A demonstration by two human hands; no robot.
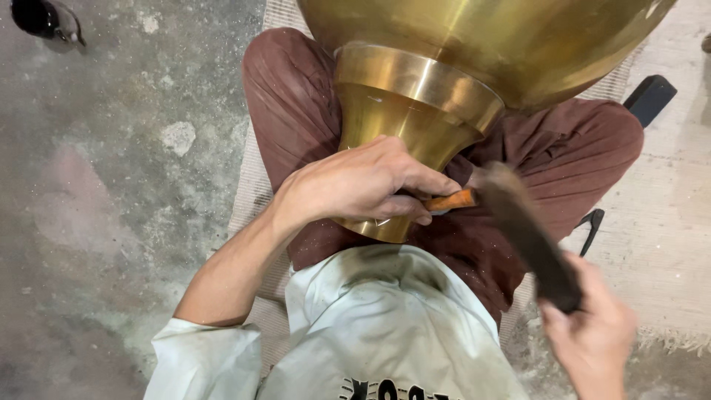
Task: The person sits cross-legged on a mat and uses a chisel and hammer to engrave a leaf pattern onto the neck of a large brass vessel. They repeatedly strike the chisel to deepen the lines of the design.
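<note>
There was a single view, from a camera worn on the person's head. It looked almost straight down, close over the lap, onto the brass vessel resting between the knees. The person's own shirt filled the bottom of the frame. The concrete floor ran along the left side, and a woven mat lay at the right edge.

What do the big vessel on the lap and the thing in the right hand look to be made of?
Vessel: likely brass, golden with a brushed sheen and bright reflections. The dark tool in the right hand: probably wood or dull metal, matte and motion-blurred, so uncertain.
</note>
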